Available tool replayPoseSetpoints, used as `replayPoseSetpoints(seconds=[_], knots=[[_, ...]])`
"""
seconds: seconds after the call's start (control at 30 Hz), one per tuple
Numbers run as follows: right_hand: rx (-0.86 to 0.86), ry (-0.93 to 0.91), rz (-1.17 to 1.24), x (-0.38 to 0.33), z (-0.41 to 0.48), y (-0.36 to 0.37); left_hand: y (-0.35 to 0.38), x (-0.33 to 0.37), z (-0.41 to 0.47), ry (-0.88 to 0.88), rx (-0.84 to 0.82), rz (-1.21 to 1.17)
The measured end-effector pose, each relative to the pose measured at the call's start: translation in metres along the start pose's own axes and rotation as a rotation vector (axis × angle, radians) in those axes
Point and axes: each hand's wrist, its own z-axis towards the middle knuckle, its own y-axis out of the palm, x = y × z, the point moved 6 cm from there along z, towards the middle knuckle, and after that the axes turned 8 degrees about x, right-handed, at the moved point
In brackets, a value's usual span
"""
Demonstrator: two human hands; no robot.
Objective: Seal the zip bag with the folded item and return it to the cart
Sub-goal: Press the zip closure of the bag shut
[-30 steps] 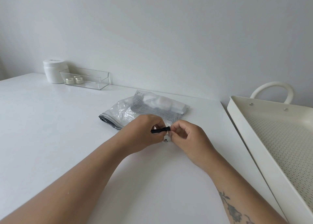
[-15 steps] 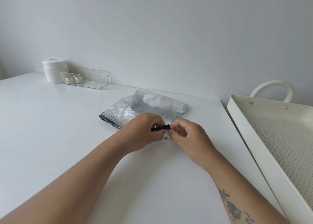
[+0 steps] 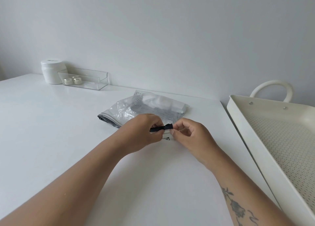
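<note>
The white surface (image 3: 51, 132) carries everything, and the cream cart (image 3: 238, 116) with its perforated tray floor and looped handle stands just beside its right edge. The zip bag (image 3: 129, 111) lies flat toward the far middle of the surface, clear and crinkled, with the folded item (image 3: 158, 101) showing pale and grey inside. The sealing step looks to be in hand: the left hand (image 3: 143, 133) and right hand (image 3: 189, 135) meet at the bag's near corner, each grip narrow and pinched on the black zip strip (image 3: 162, 128), one at either end. The next move likely calls for running the pinch along the strip toward the left until the whole mouth is shut, then lifting the bag across into the cart. A small black printed mark (image 3: 166, 138) sits on the bag below the strip, and grey print lines cross the bag's face; neither is readable
</note>
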Motion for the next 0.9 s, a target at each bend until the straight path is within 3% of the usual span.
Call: replayPoseSetpoints(seconds=[0.37, 0.7, 0.9], knots=[[-0.019, -0.021, -0.079, 0.001, 0.000, 0.003, -0.001, 0.001, 0.000, -0.015, 0.007, 0.069], [0.114, 0.030, -0.068, 0.007, 0.005, -0.013, -0.010, -0.008, 0.002, -0.072, 0.019, 0.099], [0.085, 0.029, -0.051, 0.010, 0.004, -0.013, -0.008, -0.003, 0.000, -0.038, 0.033, 0.086]])
